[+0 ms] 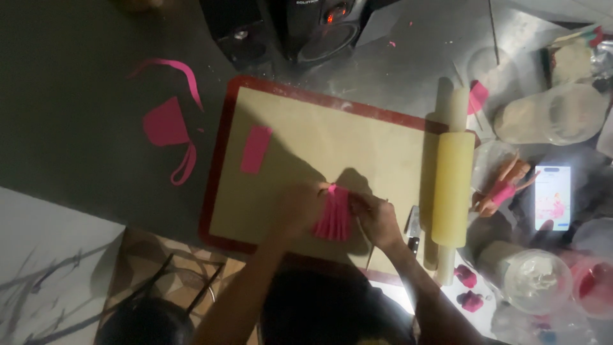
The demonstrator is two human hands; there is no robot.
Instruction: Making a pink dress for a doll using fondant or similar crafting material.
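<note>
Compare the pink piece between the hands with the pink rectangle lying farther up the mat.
The pleated pink piece is gathered into folds; the flat pink rectangle lies smooth. The pleated piece is pinched by the left hand and right hand; the rectangle lies untouched. Both are the same pink and rest on the tan mat.

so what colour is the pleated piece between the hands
Bright pink; the pleated piece shows clearly in the head view, on the beige mat.

Cream rolling pin (453, 191) right of mat (281, 108), lit phone (552, 197) – pink scraps (167, 124) left
</note>
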